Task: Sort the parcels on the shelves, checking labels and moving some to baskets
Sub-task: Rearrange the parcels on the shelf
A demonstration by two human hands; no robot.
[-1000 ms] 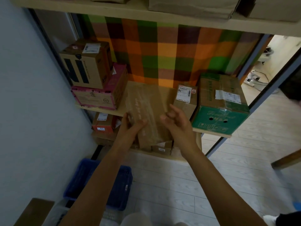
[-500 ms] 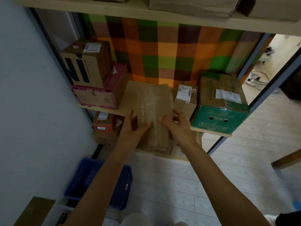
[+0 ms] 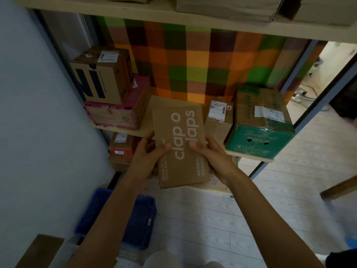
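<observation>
Two hands hold a flat brown cardboard parcel with white lettering (image 3: pixel 180 147) before the middle wooden shelf (image 3: pixel 116 129).

The left hand (image 3: pixel 148 153) grips its left edge and the right hand (image 3: pixel 212 153) its right edge, each with the thumb pressed on the printed face and the fingers wrapped behind. At 3 o'clock of it stand a small brown labelled box (image 3: pixel 218 120) and a green-fronted cardboard box (image 3: pixel 258 142). At 10 o'clock is a pink box (image 3: pixel 116 117), and at 7 o'clock, on the floor, a blue plastic basket (image 3: pixel 135 229).

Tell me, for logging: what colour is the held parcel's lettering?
White, on the brown cardboard parcel; head view.
</observation>
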